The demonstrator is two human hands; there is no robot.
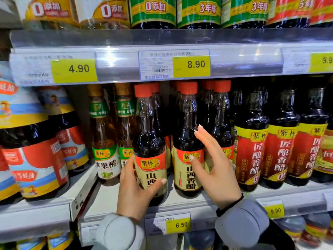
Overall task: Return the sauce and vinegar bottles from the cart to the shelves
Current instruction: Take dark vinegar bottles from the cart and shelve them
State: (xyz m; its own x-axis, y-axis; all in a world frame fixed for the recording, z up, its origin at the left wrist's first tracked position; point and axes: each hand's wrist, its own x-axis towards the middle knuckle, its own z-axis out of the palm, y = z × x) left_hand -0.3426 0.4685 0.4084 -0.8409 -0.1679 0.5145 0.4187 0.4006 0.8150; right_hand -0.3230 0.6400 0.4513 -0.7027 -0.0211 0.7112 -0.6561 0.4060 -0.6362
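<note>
Left hand clasps dark red-capped plastic vinegar bottle upright on white metal shelf; right hand released (fingers spread beside neighbouring bottle).

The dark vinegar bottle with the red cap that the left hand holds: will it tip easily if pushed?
The dark vinegar bottle with the red cap looks tall and narrow, so a push near its cap may tip it. It seems full, so probably heavy. The left hand wraps its glossy label, which may be slippery.

Left hand wrapped around a dark vinegar bottle with a red cap standing on the white shelf, right hand spread wide beside the next matching bottle
</note>
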